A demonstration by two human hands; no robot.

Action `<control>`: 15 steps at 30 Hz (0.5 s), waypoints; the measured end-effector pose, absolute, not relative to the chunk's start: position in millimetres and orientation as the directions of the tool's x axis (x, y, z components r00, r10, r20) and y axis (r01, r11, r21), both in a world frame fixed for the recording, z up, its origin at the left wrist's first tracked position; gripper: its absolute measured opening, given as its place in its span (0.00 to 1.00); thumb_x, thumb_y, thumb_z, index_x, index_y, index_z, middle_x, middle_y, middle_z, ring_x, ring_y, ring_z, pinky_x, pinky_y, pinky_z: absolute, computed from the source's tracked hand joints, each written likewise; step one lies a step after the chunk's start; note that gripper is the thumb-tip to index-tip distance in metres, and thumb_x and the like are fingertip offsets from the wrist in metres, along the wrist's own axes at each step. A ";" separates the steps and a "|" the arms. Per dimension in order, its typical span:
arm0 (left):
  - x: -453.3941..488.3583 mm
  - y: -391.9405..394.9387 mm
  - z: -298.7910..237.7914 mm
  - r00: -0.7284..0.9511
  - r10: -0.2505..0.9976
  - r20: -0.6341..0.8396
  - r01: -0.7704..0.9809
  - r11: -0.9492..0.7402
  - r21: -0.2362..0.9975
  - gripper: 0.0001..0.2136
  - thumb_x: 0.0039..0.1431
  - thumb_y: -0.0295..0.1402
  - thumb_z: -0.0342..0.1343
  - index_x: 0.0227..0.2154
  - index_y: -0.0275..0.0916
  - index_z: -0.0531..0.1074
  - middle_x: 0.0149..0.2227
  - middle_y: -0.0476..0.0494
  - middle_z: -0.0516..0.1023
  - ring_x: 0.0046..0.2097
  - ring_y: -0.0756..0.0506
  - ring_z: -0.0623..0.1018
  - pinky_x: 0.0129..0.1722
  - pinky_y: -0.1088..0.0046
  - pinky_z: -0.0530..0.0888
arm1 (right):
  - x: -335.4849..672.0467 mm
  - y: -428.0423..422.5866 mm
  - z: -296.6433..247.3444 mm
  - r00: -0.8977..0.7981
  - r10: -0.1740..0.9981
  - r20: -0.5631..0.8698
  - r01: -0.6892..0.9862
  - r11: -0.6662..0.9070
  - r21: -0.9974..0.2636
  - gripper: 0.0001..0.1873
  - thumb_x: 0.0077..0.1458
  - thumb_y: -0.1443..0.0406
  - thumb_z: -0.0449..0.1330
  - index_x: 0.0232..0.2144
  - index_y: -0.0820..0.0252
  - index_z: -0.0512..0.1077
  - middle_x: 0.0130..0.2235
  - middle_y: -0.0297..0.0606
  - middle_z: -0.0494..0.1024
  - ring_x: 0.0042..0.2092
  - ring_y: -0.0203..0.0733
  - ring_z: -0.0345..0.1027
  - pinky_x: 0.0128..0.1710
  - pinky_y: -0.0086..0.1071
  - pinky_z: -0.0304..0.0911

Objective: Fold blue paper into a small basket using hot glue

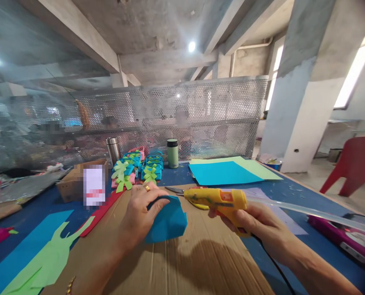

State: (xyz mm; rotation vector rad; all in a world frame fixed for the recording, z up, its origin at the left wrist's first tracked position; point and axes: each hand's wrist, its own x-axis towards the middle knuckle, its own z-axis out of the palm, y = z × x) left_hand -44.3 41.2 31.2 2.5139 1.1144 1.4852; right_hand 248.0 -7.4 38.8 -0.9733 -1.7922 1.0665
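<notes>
My left hand (145, 207) grips a folded piece of blue paper (168, 223) over the cardboard sheet (200, 262), its thumb pressed along the upper edge. My right hand (252, 221) is wrapped round the handle of a yellow hot glue gun (219, 198). The gun's nozzle points left, close to the top edge of the blue paper; whether they touch I cannot tell. A long clear glue stick (283, 205) runs out of the gun's back to the right. Scissors (174, 190) lie behind the gun, partly hidden by it.
Decorated blue and pink paper pieces (150, 166) stand at the back beside a steel flask (113, 149) and a green bottle (172, 153). Blue sheets (225, 173) lie back right, green cut-outs (44, 262) front left. A cardboard box (70, 184) and a purple device (345, 239) flank the work area.
</notes>
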 end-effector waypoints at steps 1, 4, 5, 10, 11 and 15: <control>-44.2 40.4 31.6 0.298 0.581 0.757 0.567 -0.746 0.350 0.08 0.67 0.33 0.54 0.36 0.46 0.78 0.37 0.49 0.79 0.40 0.43 0.74 0.44 0.61 0.63 | 248.2 -7.6 38.1 -0.368 0.897 0.245 0.210 0.337 -0.918 0.33 0.59 0.40 0.54 0.44 0.62 0.79 0.27 0.33 0.59 0.28 0.35 0.50 0.27 0.30 0.46; -43.7 38.6 32.6 0.303 0.584 0.753 0.576 -0.742 0.343 0.08 0.67 0.33 0.54 0.36 0.45 0.79 0.36 0.48 0.79 0.40 0.43 0.73 0.44 0.61 0.63 | 248.3 -8.8 37.2 -0.375 0.899 0.226 0.220 0.323 -0.920 0.34 0.57 0.39 0.55 0.43 0.62 0.79 0.26 0.33 0.57 0.27 0.34 0.49 0.26 0.30 0.46; -43.4 38.2 32.8 0.303 0.585 0.752 0.581 -0.739 0.341 0.08 0.67 0.34 0.54 0.36 0.45 0.79 0.36 0.48 0.79 0.40 0.43 0.73 0.44 0.61 0.63 | 248.2 -9.3 37.3 -0.381 0.897 0.224 0.217 0.322 -0.922 0.35 0.56 0.38 0.55 0.43 0.62 0.80 0.26 0.32 0.57 0.27 0.34 0.48 0.26 0.30 0.46; -41.7 37.3 32.3 0.306 0.583 0.752 0.585 -0.739 0.335 0.08 0.67 0.34 0.54 0.36 0.45 0.79 0.36 0.48 0.79 0.40 0.42 0.73 0.43 0.61 0.64 | 248.5 -10.3 37.9 -0.370 0.907 0.204 0.233 0.303 -0.924 0.36 0.55 0.37 0.55 0.43 0.62 0.79 0.26 0.32 0.55 0.27 0.35 0.47 0.27 0.31 0.46; -41.5 37.3 31.9 0.306 0.582 0.753 0.583 -0.740 0.335 0.08 0.67 0.34 0.54 0.36 0.45 0.79 0.36 0.48 0.79 0.40 0.42 0.73 0.44 0.61 0.64 | 248.7 -10.2 37.7 -0.362 0.911 0.195 0.244 0.295 -0.924 0.36 0.55 0.37 0.55 0.43 0.62 0.79 0.27 0.32 0.56 0.27 0.35 0.48 0.27 0.31 0.46; -41.4 37.8 30.3 0.308 0.584 0.751 0.589 -0.737 0.332 0.08 0.67 0.33 0.54 0.37 0.46 0.78 0.37 0.48 0.79 0.41 0.42 0.73 0.45 0.60 0.64 | 249.4 -9.4 36.6 -0.348 0.920 0.181 0.276 0.285 -0.918 0.35 0.55 0.37 0.56 0.44 0.60 0.79 0.28 0.33 0.59 0.29 0.36 0.49 0.28 0.32 0.49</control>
